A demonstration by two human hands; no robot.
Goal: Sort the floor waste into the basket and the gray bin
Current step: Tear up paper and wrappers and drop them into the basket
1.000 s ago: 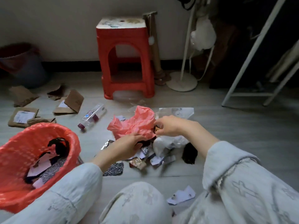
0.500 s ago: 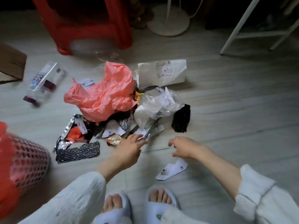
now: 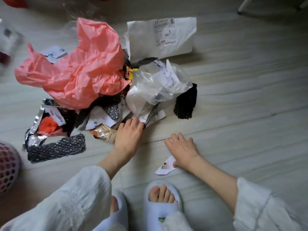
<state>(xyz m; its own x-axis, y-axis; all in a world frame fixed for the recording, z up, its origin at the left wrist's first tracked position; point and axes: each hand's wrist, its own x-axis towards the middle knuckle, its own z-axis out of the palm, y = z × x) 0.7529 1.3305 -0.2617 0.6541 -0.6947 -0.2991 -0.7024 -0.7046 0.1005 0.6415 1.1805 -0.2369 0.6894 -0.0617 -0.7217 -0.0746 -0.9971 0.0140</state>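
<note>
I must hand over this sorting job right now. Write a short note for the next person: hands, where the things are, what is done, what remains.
Left hand: open, fingers touching the near edge of the waste pile, holding nothing.
Right hand: open, flat on the floor, over a small paper scrap.
Pile ahead: pink bag, clear plastic bag, white mailer, foil wrapper, black pieces.
Basket: at the left edge. Gray bin: not in view.
Done: cannot tell from here.
Left: the whole pile and the scrap.

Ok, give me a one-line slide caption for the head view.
Both hands, left and right, reach empty toward the floor waste beside the pink plastic bag, basket at the frame's left edge.
</note>
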